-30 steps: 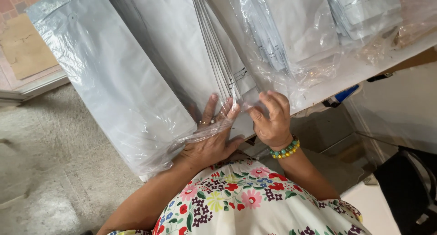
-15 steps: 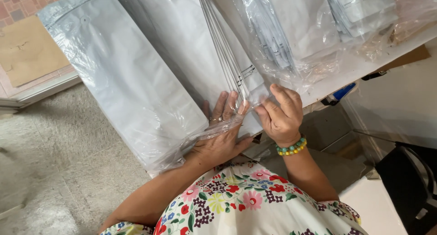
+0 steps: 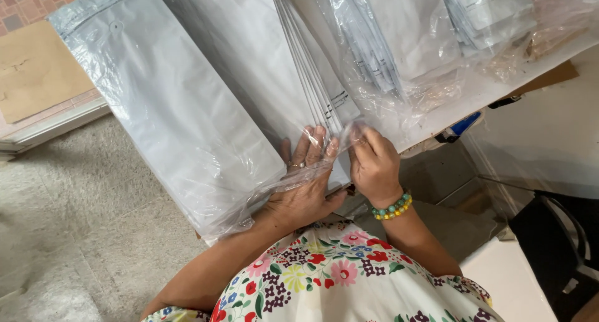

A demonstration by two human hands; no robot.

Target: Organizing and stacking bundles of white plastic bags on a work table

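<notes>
White bench (image 3: 499, 88): left hand (image 3: 306, 185) flat under clear wrap (image 3: 187, 141), right hand (image 3: 373, 163) pinching wrap edge over pouch stack (image 3: 315, 91). Light, floppy, slippery; hold at edges.

Over the last second the left hand (image 3: 306, 185) has slid further up under the clear plastic wrap (image 3: 262, 191), so its fingers now lie spread against the lower end of the stack of white pouches (image 3: 312, 91), where before they were bunched lower. The right hand (image 3: 373, 166) has turned from an open, fingers-up reach to a closed pinch on the wrap's edge just beside the stack's corner, its knuckles now facing the camera. The two hands have drawn a little apart. The big wrapped bundle of pouches (image 3: 168, 110) on the left has shifted slightly rightward in view, showing more of the brown cardboard (image 3: 37, 66) behind it
</notes>
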